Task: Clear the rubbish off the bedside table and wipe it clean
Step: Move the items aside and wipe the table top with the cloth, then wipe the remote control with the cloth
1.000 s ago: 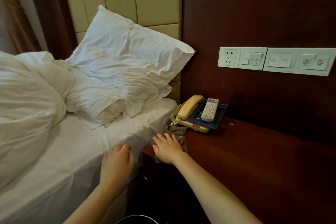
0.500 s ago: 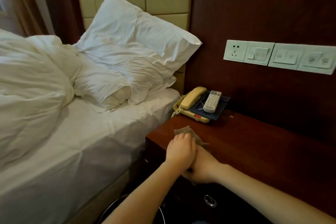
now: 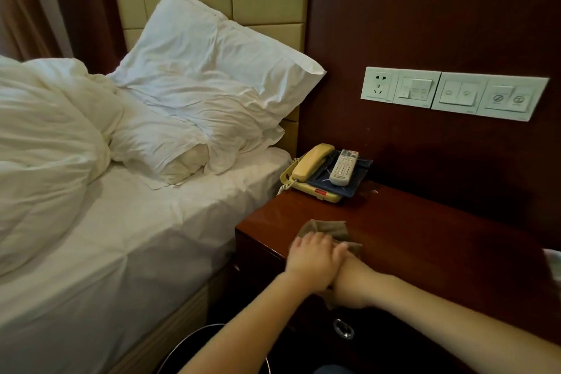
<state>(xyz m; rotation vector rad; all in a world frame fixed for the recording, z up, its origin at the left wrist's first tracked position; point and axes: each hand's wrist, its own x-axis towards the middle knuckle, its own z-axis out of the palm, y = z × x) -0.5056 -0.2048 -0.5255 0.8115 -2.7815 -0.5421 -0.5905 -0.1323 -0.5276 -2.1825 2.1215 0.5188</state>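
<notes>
— What moved since a second back?

— Both of my hands had left the bed edge and come together at the near left corner of the bedside table (image 3: pixel 425 240). My left hand (image 3: pixel 314 261) lay flat, fingers together, pressing on the brown cloth (image 3: pixel 332 229), and it overlapped my right hand (image 3: pixel 349 285) at the table's front edge.

— Was the right one gripping anything?

— A fold of the cloth stuck out under it, but the left hand hid its fingers, so I could not tell whether they were closed.

— What stood around you?

— Just above centre of the frame, at the table's back left corner, sat the yellow telephone (image 3: pixel 309 173) with a dark blue tray (image 3: pixel 349 182) on it and a white remote (image 3: pixel 344 167) in that tray. They were well apart from the cloth. A row of white wall switches (image 3: pixel 455 92) ran across the upper right. The pillow (image 3: pixel 212 76) and rumpled duvet (image 3: pixel 45 136) filled the left. A round dark bin rim (image 3: pixel 194 340) showed at the bottom, beside the table's metal drawer pull (image 3: pixel 343 328).
</notes>
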